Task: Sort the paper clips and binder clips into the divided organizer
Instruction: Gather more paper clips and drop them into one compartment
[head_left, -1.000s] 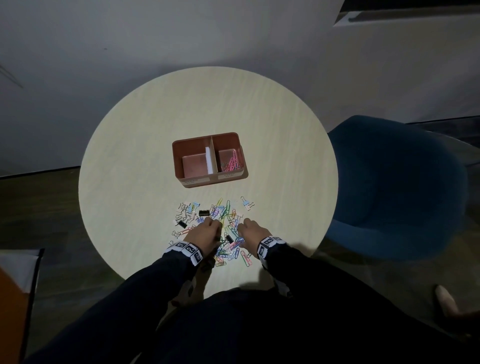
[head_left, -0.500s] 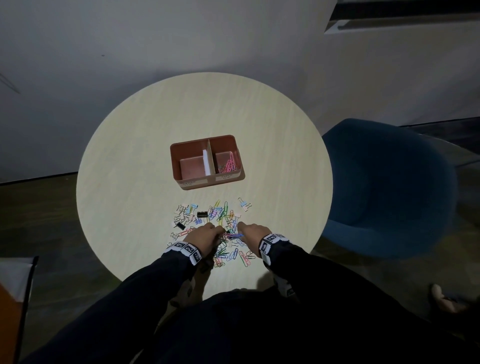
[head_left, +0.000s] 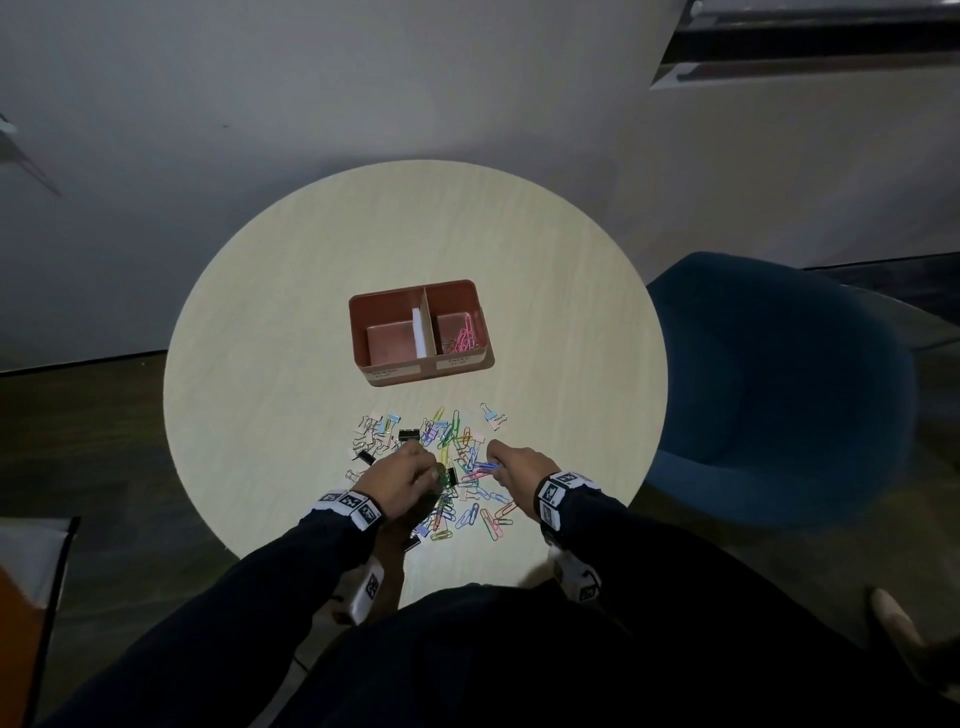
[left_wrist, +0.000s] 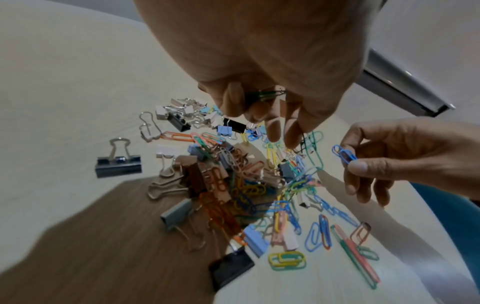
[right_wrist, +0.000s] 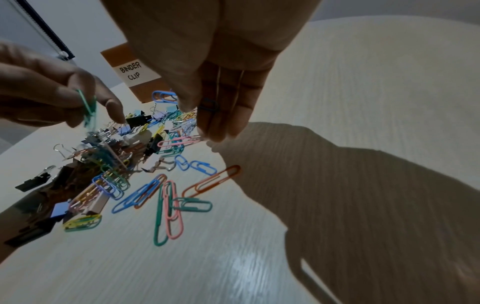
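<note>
Both hands lifted — left hand (left_wrist: 259, 51) pinching green clip (left_wrist: 265, 95)

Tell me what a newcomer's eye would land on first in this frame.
First, the bright heap of coloured paper clips and binder clips at the near edge of the round table. Above it, the left hand pinches a green paper clip and the right hand a blue paper clip. Beyond stands the brown divided organizer, with pink paper clips in its right compartment.
</note>
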